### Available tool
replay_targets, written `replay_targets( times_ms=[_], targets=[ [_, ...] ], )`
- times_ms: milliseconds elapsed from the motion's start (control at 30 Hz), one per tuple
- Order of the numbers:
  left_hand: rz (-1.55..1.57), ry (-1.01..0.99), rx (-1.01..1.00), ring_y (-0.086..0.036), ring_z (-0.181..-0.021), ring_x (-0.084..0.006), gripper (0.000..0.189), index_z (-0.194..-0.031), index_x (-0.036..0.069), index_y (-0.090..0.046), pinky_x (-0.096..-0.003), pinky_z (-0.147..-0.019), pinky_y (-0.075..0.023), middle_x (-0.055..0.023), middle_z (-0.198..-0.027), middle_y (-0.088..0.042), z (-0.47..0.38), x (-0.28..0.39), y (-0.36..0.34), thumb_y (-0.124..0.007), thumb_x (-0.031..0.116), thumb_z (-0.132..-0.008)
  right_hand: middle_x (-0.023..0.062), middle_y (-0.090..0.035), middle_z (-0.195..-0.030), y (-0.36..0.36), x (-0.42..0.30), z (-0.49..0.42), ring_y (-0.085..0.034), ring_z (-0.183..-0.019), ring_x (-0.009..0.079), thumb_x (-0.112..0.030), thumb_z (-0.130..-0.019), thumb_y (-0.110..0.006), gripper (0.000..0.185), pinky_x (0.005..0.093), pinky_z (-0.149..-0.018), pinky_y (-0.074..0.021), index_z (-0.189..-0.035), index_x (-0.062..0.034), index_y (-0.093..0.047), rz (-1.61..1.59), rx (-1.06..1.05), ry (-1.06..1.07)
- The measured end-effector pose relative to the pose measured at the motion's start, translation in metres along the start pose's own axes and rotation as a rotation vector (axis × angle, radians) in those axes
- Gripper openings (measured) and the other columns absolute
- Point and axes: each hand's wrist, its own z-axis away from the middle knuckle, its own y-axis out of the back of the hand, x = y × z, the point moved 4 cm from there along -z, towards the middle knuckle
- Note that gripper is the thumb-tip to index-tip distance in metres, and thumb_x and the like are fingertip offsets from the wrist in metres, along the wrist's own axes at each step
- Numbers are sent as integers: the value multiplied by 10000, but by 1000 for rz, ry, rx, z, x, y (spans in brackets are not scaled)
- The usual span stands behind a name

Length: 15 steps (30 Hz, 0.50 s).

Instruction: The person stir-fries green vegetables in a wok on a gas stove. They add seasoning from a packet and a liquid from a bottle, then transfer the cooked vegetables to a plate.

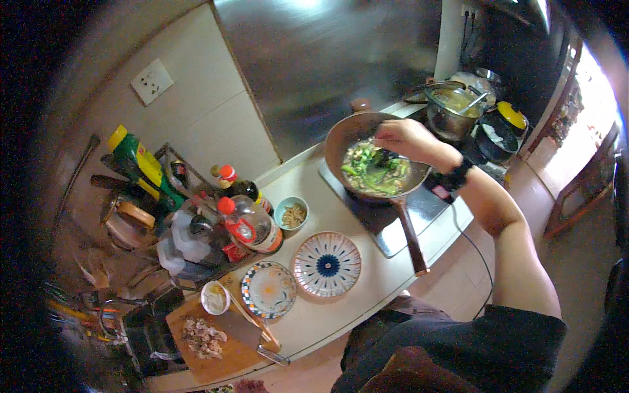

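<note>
My right hand [410,141], with a dark band on its wrist, reaches over a brown frying pan [339,135]. Its fingers are bent together, and whatever may be between them is hidden. Green vegetables and small pale pieces [376,172] lie in some liquid in the pan. A dark shape [385,159] shows among the food just below the hand, too unclear to name. The pan sits on a flat glass-topped cooker [393,240], its long brown handle [410,236] pointing towards my body. My left hand is out of view.
Left of the cooker are a patterned plate [344,250], a checkered-rim plate [269,307], a small bowl [294,214] and sauce bottles [250,226]. A cutting board [196,363] holds chopped meat [202,338] and a cleaver [241,324]. A steel pot [449,125] stands beyond the pan.
</note>
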Motion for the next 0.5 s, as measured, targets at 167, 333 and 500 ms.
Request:
replay_targets(
  times_ms=[167,333,500],
  targets=[
    [-758,-43,-45,-523,-1025,-263,462,-1251,-5,-459,-391,-890,-443,-177,-1124,-554,-18,-70,-66,-583,190,-851,106,-572,-832,50,86,116,-595,-788,326,-241,-774,-678,192,424,-684,-487,-806,-78,-580,330,76,-257],
    [-577,356,-122,-581,-800,-168,300,-1129,-33,-509,-303,-716,-507,-108,-999,-594,-15,-181,-159,-523,83,-852,120,-546,-1156,6,125,172,-571,-994,296,-182,-733,-700,564,400,-797,-508,-1261,-197,-502,332,-129,-98],
    [-1096,364,-161,-578,-619,-172,124,-789,31,-611,-308,-581,-469,-82,-694,-608,-13,-259,-171,-488,53,-795,137,-587,-971,-8,136,175,-636,-725,305,-130,-800,-583,538,409,-621,-525,-1315,-245,-476,440,-308,-105]
  ],
)
